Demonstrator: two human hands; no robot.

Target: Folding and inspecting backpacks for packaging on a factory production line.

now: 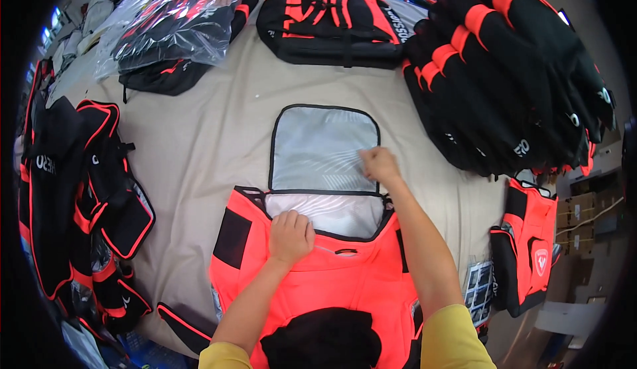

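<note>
A bright coral-red and black bag (312,276) lies in front of me, its top flap (325,147) folded away from me. The flap shows a grey lining with black edging, and pale lining (318,210) shows inside the opening. My left hand (292,236) is closed over the near rim of the opening, fingertips partly hidden. My right hand (380,165) is a closed fist over the flap's right side; whatever it pinches is hidden. A black piece (322,339) lies on the bag's near end, between my forearms.
Black-and-red bags surround the beige cloth surface (199,130): a pile (66,196) on the left, a plastic-wrapped one (176,21) far left, a backpack (328,24) at the back, a large stack (504,77) far right. A smaller red bag (527,243) stands at right.
</note>
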